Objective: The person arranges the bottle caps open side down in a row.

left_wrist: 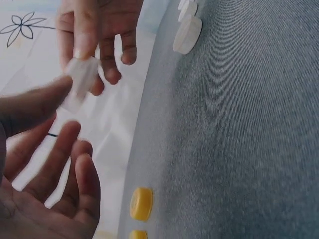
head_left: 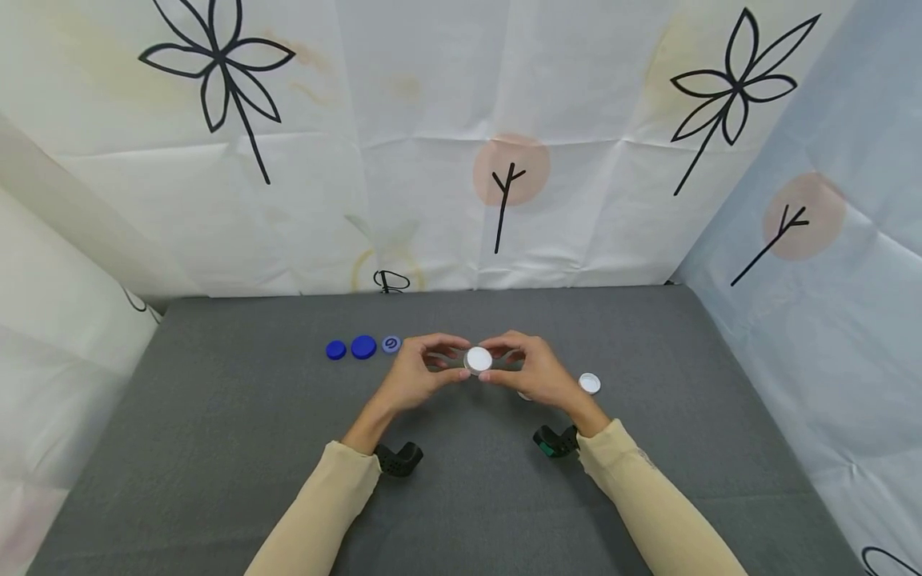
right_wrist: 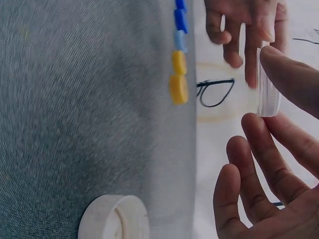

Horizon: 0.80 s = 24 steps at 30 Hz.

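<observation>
A white bottle cap (head_left: 479, 359) with a ribbed side is held up between my two hands, over the far half of the table. My left hand (head_left: 425, 368) pinches its left side with the thumb and fingers. From the right, my right hand (head_left: 536, 372) grips the opposite side the same way. In the right wrist view the raised cap (right_wrist: 269, 89) stands on edge, with a clear rim facing the left of that view. The left wrist view shows it blurred.
Blue caps (head_left: 363, 346) lie in a row left of my left hand. Yellow caps (right_wrist: 178, 89) continue that row, hidden behind the hand in the head view. A white cap (head_left: 589, 383) lies beside my right wrist. The grey table (head_left: 252, 464) ends at patterned white cloth (head_left: 432, 176).
</observation>
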Tool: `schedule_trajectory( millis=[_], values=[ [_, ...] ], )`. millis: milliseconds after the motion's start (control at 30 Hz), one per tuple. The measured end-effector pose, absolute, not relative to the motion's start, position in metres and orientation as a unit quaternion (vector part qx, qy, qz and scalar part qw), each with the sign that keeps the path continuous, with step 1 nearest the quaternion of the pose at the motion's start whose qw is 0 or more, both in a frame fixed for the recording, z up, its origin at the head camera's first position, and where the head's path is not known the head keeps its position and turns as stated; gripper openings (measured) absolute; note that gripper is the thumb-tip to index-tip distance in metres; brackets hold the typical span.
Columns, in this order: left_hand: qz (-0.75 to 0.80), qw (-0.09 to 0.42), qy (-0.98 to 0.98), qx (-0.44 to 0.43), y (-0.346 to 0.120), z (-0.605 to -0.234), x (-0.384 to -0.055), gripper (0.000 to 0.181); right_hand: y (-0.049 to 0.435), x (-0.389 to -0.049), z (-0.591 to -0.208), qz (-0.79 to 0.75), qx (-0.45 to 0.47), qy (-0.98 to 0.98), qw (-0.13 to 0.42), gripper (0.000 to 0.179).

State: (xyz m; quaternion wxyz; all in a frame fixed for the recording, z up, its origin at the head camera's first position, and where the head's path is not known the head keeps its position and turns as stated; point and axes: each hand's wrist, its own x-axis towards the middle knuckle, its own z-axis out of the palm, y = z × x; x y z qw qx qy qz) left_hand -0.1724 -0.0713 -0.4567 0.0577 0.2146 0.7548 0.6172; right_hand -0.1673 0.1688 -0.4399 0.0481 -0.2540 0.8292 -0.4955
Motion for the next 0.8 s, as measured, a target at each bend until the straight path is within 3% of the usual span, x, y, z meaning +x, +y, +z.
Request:
schedule_trajectory(
  millis=[300, 800],
  values=[
    [0.583, 0.057, 0.798, 0.139, -0.079, -0.461, -0.169, 0.030, 0.155, -0.193, -0.448, -0.416, -0.194, 0.887, 0.054, 0.039],
    [0.556, 0.099, 0.805, 0.181, -0.079, -0.471, -0.161, 0.025, 0.131, -0.225, -0.461, -0.332, -0.174, 0.924, 0.078, 0.036]
  ],
)
